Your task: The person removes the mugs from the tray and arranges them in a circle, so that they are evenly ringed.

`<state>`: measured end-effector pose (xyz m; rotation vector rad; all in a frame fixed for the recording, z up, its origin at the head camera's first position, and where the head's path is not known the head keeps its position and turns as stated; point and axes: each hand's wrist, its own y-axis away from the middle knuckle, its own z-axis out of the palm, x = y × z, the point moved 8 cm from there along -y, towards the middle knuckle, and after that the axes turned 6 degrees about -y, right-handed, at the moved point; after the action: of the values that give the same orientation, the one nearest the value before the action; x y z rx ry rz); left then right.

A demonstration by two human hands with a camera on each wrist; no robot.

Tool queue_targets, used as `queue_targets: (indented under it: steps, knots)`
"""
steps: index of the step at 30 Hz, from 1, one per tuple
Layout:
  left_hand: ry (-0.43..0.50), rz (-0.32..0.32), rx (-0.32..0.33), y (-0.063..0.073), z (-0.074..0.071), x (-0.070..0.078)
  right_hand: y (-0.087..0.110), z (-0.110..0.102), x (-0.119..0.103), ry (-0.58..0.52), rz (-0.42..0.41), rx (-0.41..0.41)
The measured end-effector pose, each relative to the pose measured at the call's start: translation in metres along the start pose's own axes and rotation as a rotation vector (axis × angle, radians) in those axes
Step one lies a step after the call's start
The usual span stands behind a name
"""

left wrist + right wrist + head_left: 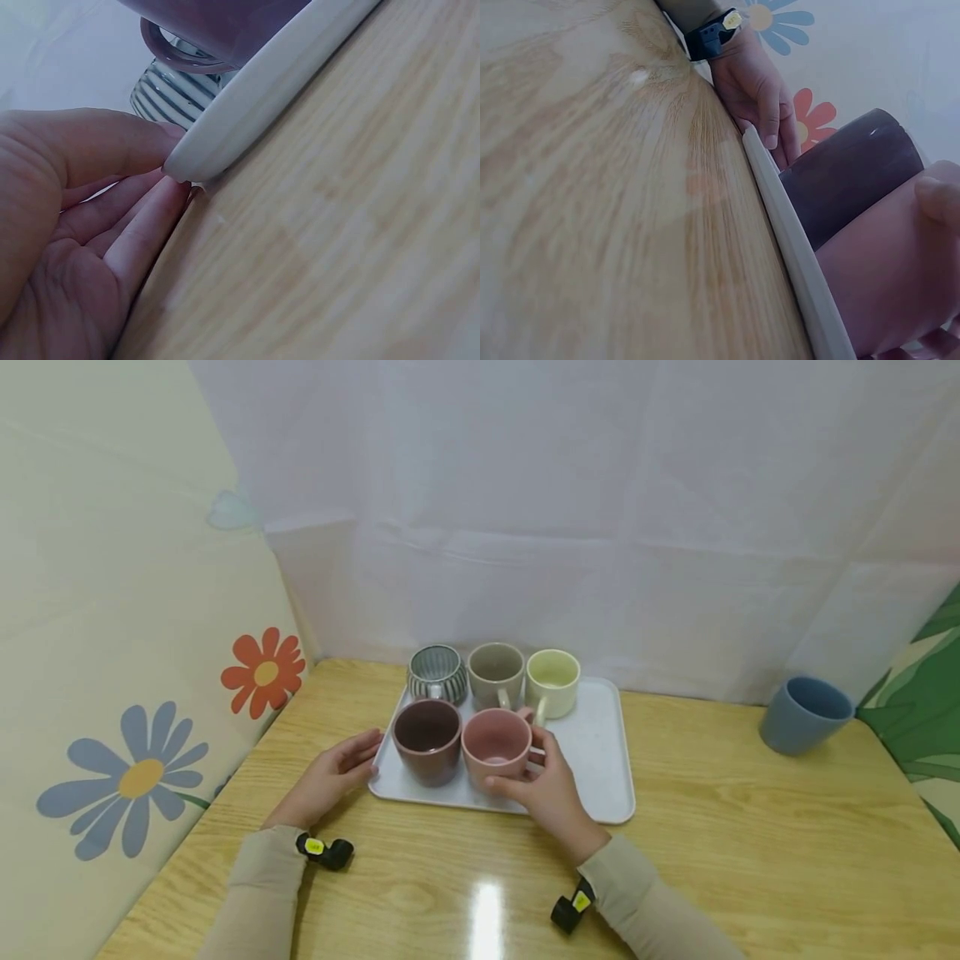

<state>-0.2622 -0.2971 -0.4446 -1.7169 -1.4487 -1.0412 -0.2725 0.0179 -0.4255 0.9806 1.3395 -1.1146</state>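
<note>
My right hand (553, 789) grips a pink mug (497, 745), thumb on its near side and fingers at its right by the handle. The mug is on a white tray (600, 760), at the front. Left of it stands a dark maroon mug (427, 743). At the tray's left front corner, my left hand (339, 774) pinches the edge; in the left wrist view the thumb is on the rim and a fingertip against its underside. Behind are a grey ribbed mug (437, 677), a taupe mug (495, 677) and a pale yellow mug (553, 685).
A blue cup (804, 717) stands apart at the far right of the wooden table (712, 802). A white cloth (487, 485) hangs behind the table, and a flower-printed cloth (112, 610) borders the left side.
</note>
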Motion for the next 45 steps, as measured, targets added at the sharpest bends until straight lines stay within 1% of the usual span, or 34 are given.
queue_targets:
  steps: [9, 17, 24, 28, 35, 40, 45]
  knots:
    - [0.013, -0.043, 0.000, -0.002, 0.000, -0.006, 0.003, -0.003, -0.003, 0.020, -0.005, 0.035]
    - [0.022, -0.042, 0.002, -0.002, 0.000, -0.007, 0.004, -0.006, -0.002, 0.026, -0.031, 0.048]
    - [0.015, -0.028, 0.001, -0.003, 0.001, -0.006, 0.007, -0.009, -0.007, -0.011, -0.054, 0.054]
    - [0.020, -0.025, 0.005, -0.003, 0.001, -0.007, 0.009, -0.011, -0.015, -0.034, -0.093, 0.055]
    - [0.035, -0.026, 0.007, -0.003, 0.000, -0.009, 0.010, -0.015, -0.029, 0.031, -0.175, 0.054]
    - [0.041, -0.027, 0.007, -0.003, 0.001, -0.008, 0.010, -0.021, -0.039, 0.049, -0.215, 0.056]
    - [0.045, -0.032, 0.004, -0.003, 0.001, -0.008, 0.011, -0.030, -0.053, 0.067, -0.288, 0.063]
